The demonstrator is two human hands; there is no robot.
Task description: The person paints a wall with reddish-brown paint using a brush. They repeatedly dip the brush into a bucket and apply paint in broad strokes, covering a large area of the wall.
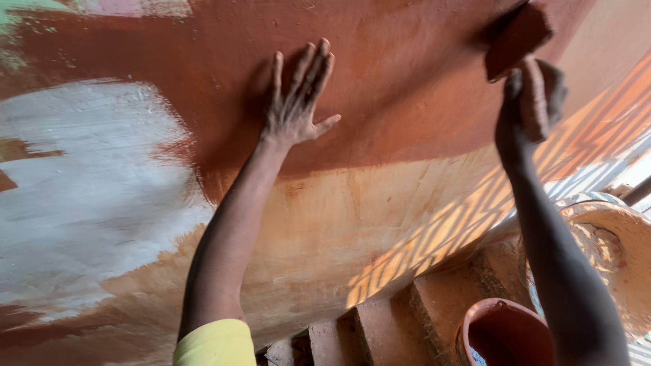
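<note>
My left hand point(296, 102) lies flat against the wall point(380, 203), palm on the surface and fingers spread straight upward, gripping nothing. It rests inside the dark, wet-looking reddish-brown band that runs across the upper part of the wall, a little above where that band gives way to paler, orange-tan plaster. My left forearm stretches up to it from the lower edge of the view, where my yellow sleeve point(215, 344) shows.

My right hand point(527, 112) is raised near the wall's upper right corner, smeared with the same reddish coat. Its fingers are closed round the lower end of a block-shaped pad point(519, 37), reddish-brown all over. The pad stands out above my fingers and its flat face presses on the wall, at the top right edge of the dark band. So the pad sits right at the tips of my grasp, above the knuckles, well apart from my open left hand.

To the left, a broad whitish patch point(81, 196) covers the wall's left side. Striped sunlight falls across the lower right part of the wall. Below, at the foot of the wall, coated brick steps point(393, 318) descend, and a reddish bucket point(505, 333) stands beside my right arm, with a pale round basin point(617, 251) just beyond it.
</note>
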